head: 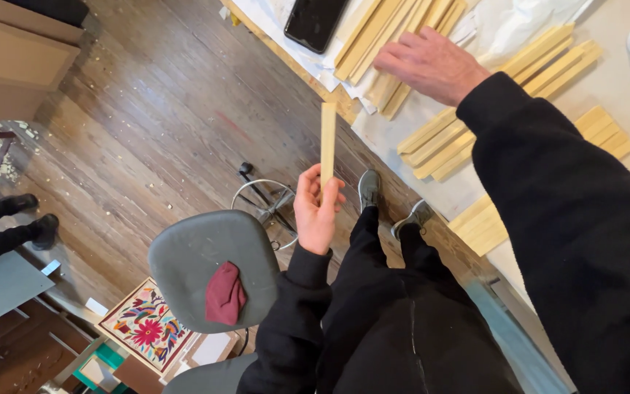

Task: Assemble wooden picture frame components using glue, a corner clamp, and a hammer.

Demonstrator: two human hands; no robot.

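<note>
Head: left hand [317,210] grips wood strip [327,143].

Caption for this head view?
Left hand holds one wooden strip upright; right hand rests on wooden strips piled on the table.

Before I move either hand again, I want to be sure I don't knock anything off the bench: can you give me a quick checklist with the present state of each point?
1. Left hand grips the single wooden strip firmly: ok, the fingers close round its lower end and it stands upright.
2. Right hand is free: ok, it lies open and flat on the pile of wooden strips.
3. Smartphone is safe from the edge: not ok, it lies close to the bench edge beside that pile.
4. Other strip stacks are settled: ok, lying flat on the white sheet.
5. Room behind: not ok, the grey stool stands close by the legs.
</note>
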